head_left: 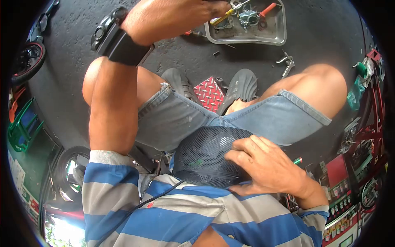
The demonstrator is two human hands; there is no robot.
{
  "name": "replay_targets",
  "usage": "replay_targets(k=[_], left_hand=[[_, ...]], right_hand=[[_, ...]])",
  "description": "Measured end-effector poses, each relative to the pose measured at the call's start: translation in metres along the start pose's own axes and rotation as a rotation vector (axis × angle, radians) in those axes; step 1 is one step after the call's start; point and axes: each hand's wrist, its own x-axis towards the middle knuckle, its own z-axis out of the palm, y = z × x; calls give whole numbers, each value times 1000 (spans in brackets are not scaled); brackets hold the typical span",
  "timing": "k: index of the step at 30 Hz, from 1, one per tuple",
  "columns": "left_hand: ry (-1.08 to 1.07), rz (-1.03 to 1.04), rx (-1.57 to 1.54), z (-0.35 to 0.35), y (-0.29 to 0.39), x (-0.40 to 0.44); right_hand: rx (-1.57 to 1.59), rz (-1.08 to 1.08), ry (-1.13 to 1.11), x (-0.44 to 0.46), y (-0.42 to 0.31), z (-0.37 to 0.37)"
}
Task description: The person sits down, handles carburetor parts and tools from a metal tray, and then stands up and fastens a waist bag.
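My left hand (210, 9) reaches to the top edge of the view, over the near-left corner of a metal tray (247, 41). Most of its fingers are cut off, so its grip cannot be made out. Beside its visible fingertips is a yellow-handled screwdriver (223, 18), slanting over the tray. Inside the tray are a carburetor (249, 17) and a red-handled tool (268, 10). My right hand (267, 162) rests on the right side of a rounded black mesh pouch (205, 154) in my lap. Its fingers are bent, with the thumb apart.
Between my shoes a red tread-patterned plate (210, 94) lies on the dark floor. A metal air blow gun (286, 64) lies right of the tray. At far left is a motorcycle wheel (31, 61). Red racks with tools (341, 193) stand at right. A black cable (140, 206) crosses my shirt.
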Motion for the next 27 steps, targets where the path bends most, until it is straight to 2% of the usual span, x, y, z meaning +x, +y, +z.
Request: replay_targets(k=[2, 4, 6, 8, 10, 12, 13, 16, 20, 23, 27], left_hand=[[-11, 46, 63, 0, 0, 10], [1, 220, 10, 4, -13, 13], [-51, 119, 34, -2, -8, 16], [-23, 111, 51, 8, -24, 28], [79, 276, 123, 8, -19, 18], [84, 257, 144, 6, -12, 16], [42, 156, 123, 3, -4, 20], [-31, 89, 83, -4, 2, 23], [39, 233, 87, 13, -31, 30], [83, 320, 92, 21, -37, 29], [39, 275, 105, 31, -31, 25]], right_hand=[[-26, -12, 53, 1, -5, 3], [-79, -53, 67, 6, -13, 2], [-125, -25, 11, 12, -21, 6], [-211, 37, -40, 18, -26, 9], [-252, 105, -80, 23, -28, 10], [-279, 112, -110, 25, -28, 11], [-289, 72, -115, 25, -28, 8], [-181, 8, -137, 25, -18, -6], [-126, -6, -188, 21, -22, -18], [-2, 71, -271, 17, -26, -21], [51, 144, -156, -8, -25, -17]])
